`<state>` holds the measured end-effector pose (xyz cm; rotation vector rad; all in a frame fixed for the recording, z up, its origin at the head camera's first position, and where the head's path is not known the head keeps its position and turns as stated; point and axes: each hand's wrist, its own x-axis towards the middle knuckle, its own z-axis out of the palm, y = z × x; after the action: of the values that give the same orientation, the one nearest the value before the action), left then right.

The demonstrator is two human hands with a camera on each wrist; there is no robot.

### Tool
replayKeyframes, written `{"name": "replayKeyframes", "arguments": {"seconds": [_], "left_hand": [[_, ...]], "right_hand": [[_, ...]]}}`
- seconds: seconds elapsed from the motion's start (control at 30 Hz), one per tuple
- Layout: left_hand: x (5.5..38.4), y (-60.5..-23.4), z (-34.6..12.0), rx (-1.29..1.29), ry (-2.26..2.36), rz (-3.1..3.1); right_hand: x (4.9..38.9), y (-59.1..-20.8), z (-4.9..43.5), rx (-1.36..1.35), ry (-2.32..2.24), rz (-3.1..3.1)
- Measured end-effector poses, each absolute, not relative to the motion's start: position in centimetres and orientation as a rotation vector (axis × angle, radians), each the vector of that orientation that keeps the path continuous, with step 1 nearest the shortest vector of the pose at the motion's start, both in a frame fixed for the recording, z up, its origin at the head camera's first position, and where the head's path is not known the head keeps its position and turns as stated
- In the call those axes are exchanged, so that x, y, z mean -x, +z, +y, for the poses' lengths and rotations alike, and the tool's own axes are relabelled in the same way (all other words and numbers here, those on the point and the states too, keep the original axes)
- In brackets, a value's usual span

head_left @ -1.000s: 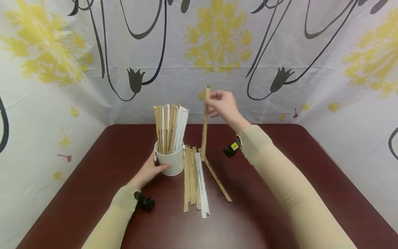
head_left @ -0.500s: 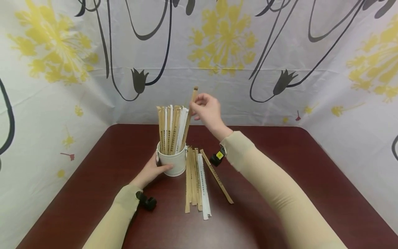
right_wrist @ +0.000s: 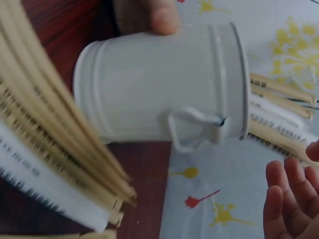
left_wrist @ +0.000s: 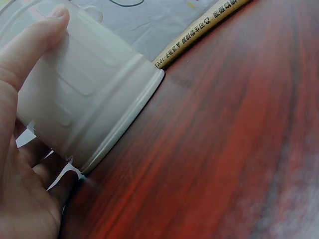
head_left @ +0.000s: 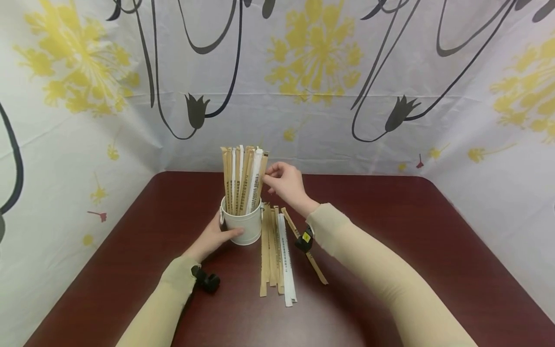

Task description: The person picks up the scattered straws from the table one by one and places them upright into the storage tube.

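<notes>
A small white metal bucket [head_left: 246, 230] stands upright, packed with paper-wrapped straws [head_left: 243, 178], some brown and some white. My left hand [head_left: 211, 242] grips its left side, the thumb [left_wrist: 47, 32] across the front in the left wrist view. At the bucket's right, my right hand [head_left: 287, 185] pinches a brown-wrapped straw [head_left: 264, 166] whose lower end is inside the bucket. The right wrist view shows this hand's fingers [right_wrist: 291, 194] beside the straw tops. Several wrapped straws [head_left: 272, 260], brown and white, lie side by side right of the bucket.
One more brown-wrapped straw [head_left: 320, 270] lies slanted farther right, partly behind the right wrist's camera [head_left: 305, 240]. Everything stands on a dark red table [head_left: 130, 270]. A white patterned cloth [head_left: 277, 115] hangs behind and at both sides.
My right hand has carried the brown-wrapped straw left from above the lying straws and lowered it into the bucket. My left hand keeps its hold on the bucket.
</notes>
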<state>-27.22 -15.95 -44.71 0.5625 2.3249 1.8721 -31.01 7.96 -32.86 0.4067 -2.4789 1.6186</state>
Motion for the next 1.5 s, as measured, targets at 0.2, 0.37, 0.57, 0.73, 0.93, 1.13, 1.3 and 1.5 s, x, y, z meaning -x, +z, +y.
{"name": "replayKeyframes", "arguments": {"seconds": [0.2,0.37,0.57,0.73,0.93,1.13,1.3,1.5], "left_hand": [[27.0,-44.3,-16.0,-0.573,1.867,2.335],[27.0,-44.4,-16.1,-0.575,1.859,2.346],[26.8,-44.4,-16.1,-0.582,1.861,2.349],[26.9,-44.4,-16.1,-0.544,1.849,2.375],[27.0,-44.6,-16.1,-0.489,1.846,2.37],[27.0,-44.6,-15.9,-0.476,1.834,2.369],[27.0,-44.6,-15.9,-0.487,1.833,2.37],[26.9,-44.6,-15.8,-0.499,1.845,2.367]], "right_hand": [[32.0,-36.1,10.6,-0.434,1.312,-2.81],[32.2,-39.6,12.8,-0.472,0.774,-3.19],[32.0,-40.6,13.3,-0.398,0.625,-3.245],[31.9,-40.4,13.2,-0.35,0.626,-3.291],[31.8,-40.3,13.5,-0.339,0.643,-3.32],[32.3,-38.2,14.5,-0.4,0.913,-3.267],[33.0,-33.5,14.9,-0.362,1.268,-3.089],[32.5,-26.5,13.3,-0.362,1.796,-2.465]]}}
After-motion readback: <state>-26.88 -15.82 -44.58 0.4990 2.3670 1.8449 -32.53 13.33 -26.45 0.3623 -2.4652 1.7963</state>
